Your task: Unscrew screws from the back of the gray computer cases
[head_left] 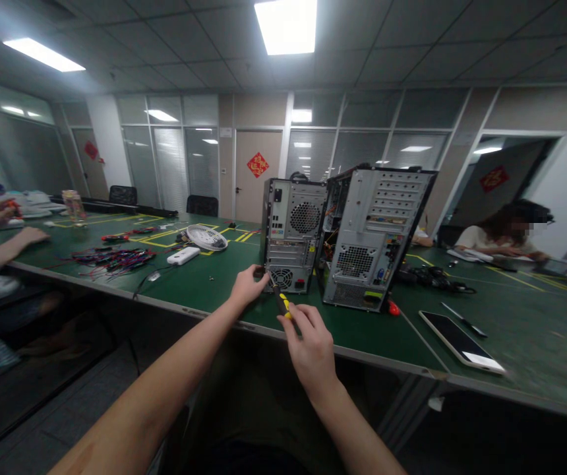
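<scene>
With the right hand [312, 340], gripping a black and yellow screwdriver [282, 301] in curled fingers; with the left hand [248, 286], reaching to the low left edge of the smaller grey metal computer case [288, 247], mid-frame, too hidden to know if pinching anything. Looks only partly done, with the round fan grille [304, 218] in place and the rest hard to judge. Blocking the right side, a taller grey metal computer case [368, 251]; at left on the green table [343, 330], a pile of thin dark wires [115, 259].
</scene>
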The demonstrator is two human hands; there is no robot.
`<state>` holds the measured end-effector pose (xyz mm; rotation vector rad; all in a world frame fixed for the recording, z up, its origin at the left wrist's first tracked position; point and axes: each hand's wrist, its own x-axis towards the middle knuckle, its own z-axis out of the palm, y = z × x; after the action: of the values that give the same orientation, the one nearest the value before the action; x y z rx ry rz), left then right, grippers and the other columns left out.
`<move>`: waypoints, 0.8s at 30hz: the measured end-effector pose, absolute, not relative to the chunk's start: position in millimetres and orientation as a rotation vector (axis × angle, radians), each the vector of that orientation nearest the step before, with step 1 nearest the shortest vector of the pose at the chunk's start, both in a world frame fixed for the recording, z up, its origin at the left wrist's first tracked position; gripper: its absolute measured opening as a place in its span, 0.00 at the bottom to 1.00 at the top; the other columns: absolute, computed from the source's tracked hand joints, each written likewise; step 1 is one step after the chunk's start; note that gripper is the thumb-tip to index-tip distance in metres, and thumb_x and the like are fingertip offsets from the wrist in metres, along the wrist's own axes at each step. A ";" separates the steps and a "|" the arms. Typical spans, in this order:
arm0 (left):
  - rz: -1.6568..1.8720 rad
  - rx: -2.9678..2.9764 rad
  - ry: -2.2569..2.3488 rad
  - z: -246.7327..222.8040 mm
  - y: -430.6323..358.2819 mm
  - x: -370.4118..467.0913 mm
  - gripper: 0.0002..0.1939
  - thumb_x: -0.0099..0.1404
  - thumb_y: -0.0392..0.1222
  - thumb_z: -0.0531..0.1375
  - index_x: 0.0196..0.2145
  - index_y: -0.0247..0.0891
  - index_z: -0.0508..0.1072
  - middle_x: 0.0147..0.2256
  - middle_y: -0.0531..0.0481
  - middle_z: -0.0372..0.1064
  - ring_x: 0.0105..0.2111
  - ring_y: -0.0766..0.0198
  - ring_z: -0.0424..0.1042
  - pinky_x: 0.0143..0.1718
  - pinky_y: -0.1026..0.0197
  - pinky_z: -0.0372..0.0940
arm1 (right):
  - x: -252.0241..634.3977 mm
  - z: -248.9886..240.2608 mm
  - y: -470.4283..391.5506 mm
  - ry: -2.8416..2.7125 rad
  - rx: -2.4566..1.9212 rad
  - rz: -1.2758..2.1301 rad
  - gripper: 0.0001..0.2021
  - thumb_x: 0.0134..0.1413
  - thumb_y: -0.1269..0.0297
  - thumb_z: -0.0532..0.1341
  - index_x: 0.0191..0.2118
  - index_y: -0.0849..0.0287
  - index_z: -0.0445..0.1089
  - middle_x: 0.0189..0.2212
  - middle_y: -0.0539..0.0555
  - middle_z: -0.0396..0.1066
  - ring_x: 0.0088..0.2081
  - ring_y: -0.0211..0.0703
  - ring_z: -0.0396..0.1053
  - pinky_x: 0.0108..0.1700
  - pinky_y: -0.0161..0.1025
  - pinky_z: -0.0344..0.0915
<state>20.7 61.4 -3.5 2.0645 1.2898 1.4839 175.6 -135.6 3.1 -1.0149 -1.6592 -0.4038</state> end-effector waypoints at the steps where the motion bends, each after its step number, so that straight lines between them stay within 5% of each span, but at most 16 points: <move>1: 1.487 2.065 1.291 -3.9 61.8 20.7 0.14 0.67 0.51 0.64 0.44 0.39 0.78 0.43 0.43 0.82 0.44 0.54 0.81 0.50 0.55 0.73 | 175.7 3.0 -135.6 -1.657 -1.000 -0.410 0.11 0.70 0.67 0.60 0.53 0.59 0.76 0.42 0.58 0.74 0.41 0.44 0.76 0.45 0.39 0.75; 10: 1.469 2.054 1.295 -1.4 58.9 20.8 0.15 0.67 0.51 0.64 0.44 0.38 0.78 0.43 0.42 0.82 0.44 0.55 0.81 0.50 0.55 0.73 | 179.5 -1.6 -134.2 -1.735 -0.986 -0.463 0.21 0.67 0.77 0.55 0.59 0.54 0.76 0.49 0.61 0.74 0.46 0.46 0.76 0.50 0.44 0.76; 24: 1.452 2.050 1.314 -0.3 57.5 21.7 0.14 0.68 0.50 0.63 0.45 0.38 0.78 0.44 0.42 0.82 0.45 0.54 0.81 0.51 0.54 0.73 | 177.3 0.8 -134.2 -1.696 -1.050 -0.403 0.10 0.68 0.62 0.64 0.48 0.62 0.77 0.38 0.57 0.74 0.37 0.44 0.76 0.41 0.39 0.74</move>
<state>21.7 57.5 -0.3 2.0499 1.3143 1.4521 177.3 -134.2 0.8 -1.0496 -1.6957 -0.4030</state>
